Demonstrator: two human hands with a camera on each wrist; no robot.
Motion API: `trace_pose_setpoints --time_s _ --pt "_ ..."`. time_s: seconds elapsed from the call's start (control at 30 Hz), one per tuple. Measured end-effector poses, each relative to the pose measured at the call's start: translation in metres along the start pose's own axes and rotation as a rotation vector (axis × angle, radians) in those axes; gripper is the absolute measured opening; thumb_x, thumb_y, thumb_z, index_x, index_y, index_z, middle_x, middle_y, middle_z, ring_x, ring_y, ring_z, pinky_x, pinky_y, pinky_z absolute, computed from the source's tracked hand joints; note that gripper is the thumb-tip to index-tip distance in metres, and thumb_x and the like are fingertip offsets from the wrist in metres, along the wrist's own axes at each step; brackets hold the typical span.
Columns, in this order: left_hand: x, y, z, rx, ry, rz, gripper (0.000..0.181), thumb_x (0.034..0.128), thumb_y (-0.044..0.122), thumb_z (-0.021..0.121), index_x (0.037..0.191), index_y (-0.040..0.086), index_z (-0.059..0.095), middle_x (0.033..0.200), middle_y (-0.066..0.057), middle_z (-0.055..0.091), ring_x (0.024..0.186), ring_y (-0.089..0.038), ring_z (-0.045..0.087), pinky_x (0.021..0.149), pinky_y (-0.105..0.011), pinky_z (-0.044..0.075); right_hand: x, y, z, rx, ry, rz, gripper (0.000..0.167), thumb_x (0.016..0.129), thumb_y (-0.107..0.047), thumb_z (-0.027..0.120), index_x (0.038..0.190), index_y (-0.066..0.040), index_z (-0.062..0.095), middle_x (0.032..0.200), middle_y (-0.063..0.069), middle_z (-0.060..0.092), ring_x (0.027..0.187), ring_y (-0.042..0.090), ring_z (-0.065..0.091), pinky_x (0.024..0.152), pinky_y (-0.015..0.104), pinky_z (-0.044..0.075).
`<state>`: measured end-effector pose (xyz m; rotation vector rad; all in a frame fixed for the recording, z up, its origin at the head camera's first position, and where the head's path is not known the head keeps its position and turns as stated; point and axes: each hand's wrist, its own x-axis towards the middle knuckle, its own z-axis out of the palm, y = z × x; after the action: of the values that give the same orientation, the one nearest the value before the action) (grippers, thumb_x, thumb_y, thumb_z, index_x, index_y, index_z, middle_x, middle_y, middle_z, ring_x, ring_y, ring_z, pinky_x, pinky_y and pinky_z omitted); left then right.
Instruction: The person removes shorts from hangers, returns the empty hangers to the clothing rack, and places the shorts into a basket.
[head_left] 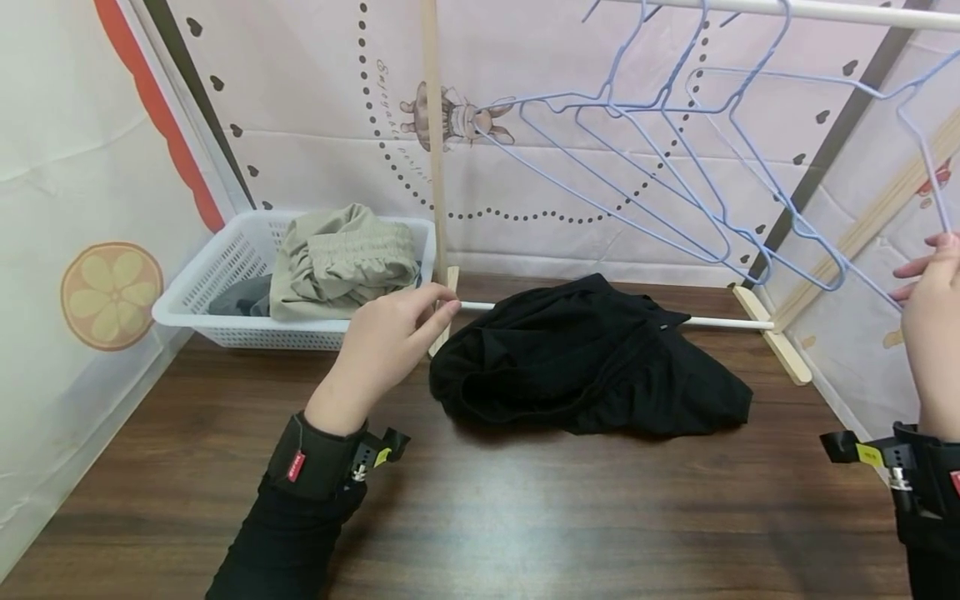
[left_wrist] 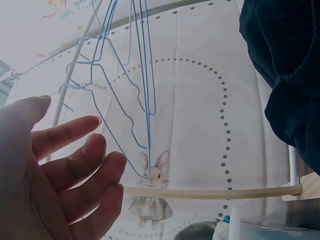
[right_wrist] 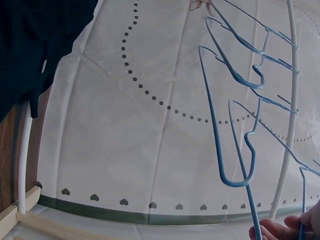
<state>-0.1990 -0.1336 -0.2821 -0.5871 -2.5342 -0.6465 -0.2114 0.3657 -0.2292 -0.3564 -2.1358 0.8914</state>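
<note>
My left hand (head_left: 401,342) hovers over the table between the basket and a black garment (head_left: 570,358). Its fingers are loosely bent and hold nothing, as the left wrist view also shows. The garment lies crumpled on the table, and a gathered band (left_wrist: 285,45) shows on it. At the right edge my right hand (head_left: 933,292) pinches the side of a blue wire hanger (head_left: 924,154), whose hook is out of the head view. In the right wrist view only fingers (right_wrist: 280,231) of that hand show at the lower corner. Several similar hangers (head_left: 667,108) hang beside it.
A white rail (head_left: 840,10) carries the hangers on a wooden-sided rack (head_left: 433,125). Its lower white bar (head_left: 727,322) runs behind the black garment. At the back left a white basket (head_left: 247,333) holds a folded khaki garment (head_left: 352,258) and a dark grey one (head_left: 243,296).
</note>
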Motion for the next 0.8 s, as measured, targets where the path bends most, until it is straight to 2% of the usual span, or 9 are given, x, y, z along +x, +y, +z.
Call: trace_pose_setpoints --time_s 0.1,0.13,0.27,0.37,0.47,0.53,0.8 --pt "0.0 0.0 0.001 0.003 0.0 0.006 0.034 0.1021 0.043 0.047 0.112 0.019 0.068 0.071 0.004 0.058 0.062 -0.016 0.05 0.053 -0.034 0.039 -0.001 -0.017 0.001 0.017 0.004 -0.022 0.018 0.108 -0.027 0.029 0.117 -0.03 0.045 0.073 -0.03 0.041 0.053 -0.019 0.04 0.051 0.002 0.031" --pt "0.0 0.0 0.001 0.004 0.0 0.009 0.033 0.1022 0.042 0.047 0.112 0.019 0.068 0.071 0.003 0.058 0.062 -0.016 0.05 0.053 -0.034 0.039 0.0 -0.019 0.001 0.053 0.0 -0.025 0.017 0.108 -0.026 0.031 0.115 -0.03 0.045 0.073 -0.03 0.043 0.053 -0.019 0.042 0.052 0.002 0.032" --pt "0.0 0.001 0.002 0.004 0.003 0.02 0.031 0.1022 0.041 0.048 0.11 0.018 0.068 0.072 0.003 0.058 0.063 -0.016 0.05 0.054 -0.034 0.04 0.006 -0.026 0.004 0.042 -0.055 -0.032 0.017 0.108 -0.025 0.029 0.116 -0.032 0.042 0.075 -0.028 0.044 0.056 -0.018 0.044 0.054 0.003 0.033" --pt "0.0 0.001 0.002 0.007 0.004 0.024 0.03 0.1021 0.04 0.048 0.109 0.019 0.068 0.07 0.004 0.057 0.063 -0.016 0.05 0.054 -0.034 0.039 0.01 -0.032 0.006 -0.055 -0.103 -0.037 0.027 0.108 -0.027 0.024 0.123 -0.021 0.045 0.074 -0.026 0.039 0.055 -0.019 0.04 0.053 0.004 0.031" --pt "0.001 0.001 0.003 0.012 -0.004 0.023 0.031 0.1021 0.042 0.048 0.11 0.02 0.068 0.07 0.004 0.057 0.063 -0.016 0.05 0.054 -0.033 0.039 0.013 -0.036 0.006 -0.102 -0.13 -0.047 0.036 0.108 -0.025 0.022 0.13 -0.004 0.043 0.072 -0.026 0.036 0.052 -0.019 0.037 0.052 0.004 0.03" --pt "0.001 0.001 0.003 0.015 -0.01 0.02 0.032 0.1022 0.042 0.047 0.11 0.02 0.068 0.069 0.005 0.056 0.063 -0.016 0.05 0.054 -0.033 0.039 0.016 -0.037 0.007 -0.114 -0.142 -0.058 0.04 0.108 -0.023 0.022 0.132 0.003 0.04 0.07 -0.026 0.035 0.05 -0.019 0.036 0.051 0.005 0.03" --pt "0.001 -0.001 0.002 0.027 -0.014 0.011 0.034 0.1021 0.044 0.046 0.109 0.019 0.068 0.066 0.005 0.053 0.062 -0.016 0.049 0.053 -0.033 0.039 0.024 -0.036 0.013 -0.116 -0.219 -0.067 0.042 0.107 -0.021 0.022 0.134 0.007 0.038 0.073 -0.02 0.038 0.052 -0.019 0.037 0.054 0.005 0.032"
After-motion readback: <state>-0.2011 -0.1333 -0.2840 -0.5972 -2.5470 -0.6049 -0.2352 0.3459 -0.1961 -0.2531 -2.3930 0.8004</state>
